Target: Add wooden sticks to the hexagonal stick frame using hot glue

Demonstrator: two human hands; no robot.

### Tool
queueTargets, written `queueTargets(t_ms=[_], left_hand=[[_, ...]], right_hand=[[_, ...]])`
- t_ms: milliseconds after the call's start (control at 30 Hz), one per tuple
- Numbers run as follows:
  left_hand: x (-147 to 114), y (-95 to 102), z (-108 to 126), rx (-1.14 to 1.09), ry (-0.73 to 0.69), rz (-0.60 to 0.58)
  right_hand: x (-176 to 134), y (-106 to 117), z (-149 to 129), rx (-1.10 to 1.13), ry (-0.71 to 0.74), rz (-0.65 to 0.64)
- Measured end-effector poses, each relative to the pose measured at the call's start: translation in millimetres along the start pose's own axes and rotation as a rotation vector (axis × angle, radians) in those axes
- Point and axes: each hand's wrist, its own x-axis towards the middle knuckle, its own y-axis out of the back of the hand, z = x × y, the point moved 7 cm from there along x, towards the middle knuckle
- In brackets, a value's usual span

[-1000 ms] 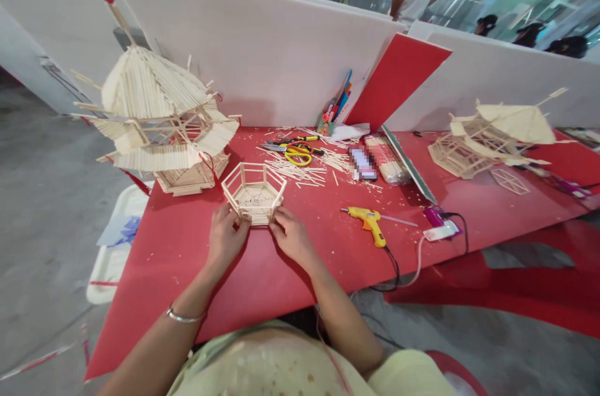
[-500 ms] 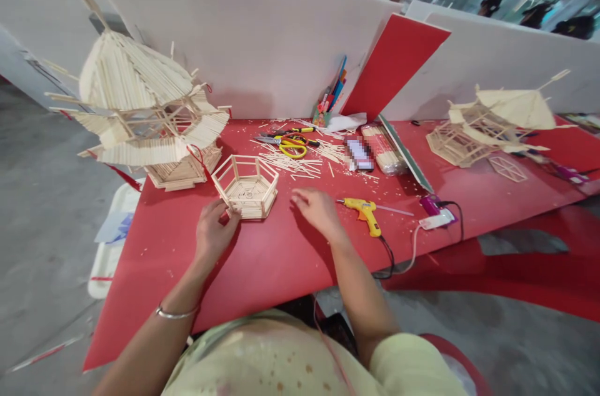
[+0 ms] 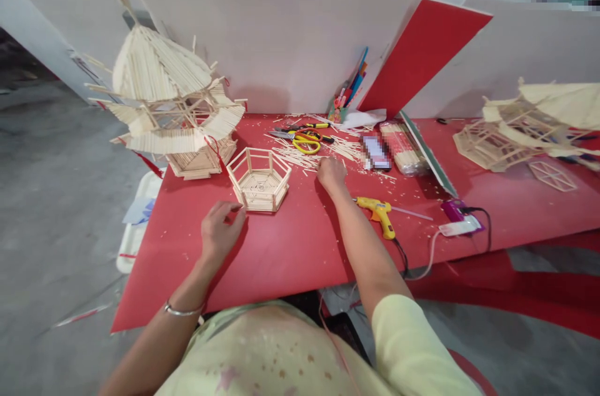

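A small hexagonal frame of thin wooden sticks [image 3: 260, 187], with an open top and a patterned floor, rests on the red table. My left hand [image 3: 222, 230] is at its near left corner, the fingers loosely bent with a gap at the thumb; the fingertips are beside the frame, and I cannot tell whether they touch it. To the right, my right hand [image 3: 332, 175] is at the near edge of a pile of loose wooden sticks [image 3: 300, 157]. Its fingers are curled downward, and whatever is between them is hidden.
A tall stick pagoda [image 3: 175, 115] stands at the left, another stick model [image 3: 529, 127] at the far right. Scissors [image 3: 305, 141] lie on the sticks. Nearby are a phone [image 3: 376, 152], packed sticks [image 3: 404, 149], a yellow glue gun [image 3: 379, 213], a power strip [image 3: 462, 221] and a pen holder [image 3: 337, 111].
My right hand has moved forward to the stick pile and its fingers have curled. My left hand has eased back from the frame's corner. The view has shifted left.
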Motion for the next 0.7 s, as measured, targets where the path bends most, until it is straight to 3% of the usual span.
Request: queueTargets(t_ms=[100, 233, 333, 433, 567, 700], left_hand=[[0, -2.0, -2, -0.047, 0.005, 0.012], [2, -0.7, -2, -0.136, 0.009, 0.032], [3, 0.5, -8, -0.191, 0.052, 0.042], [4, 0.3, -12, -0.227, 0.078, 0.046], [4, -1.7, -12, -0.248, 0.064, 0.022], [4, 0.2, -8, -0.25, 0.045, 0.004]], right_hand=[[-14, 9, 11, 0.109, -0.157, 0.066], [-34, 36, -8, 0.705, -0.01, 0.117], [-46, 54, -33, 0.892, 0.074, 0.034], [-52, 64, -58, 0.848, 0.135, -0.023], [-48, 75, -83, 0.656, 0.207, 0.059], [-45, 82, -87, 0.49, 0.168, 0.132]])
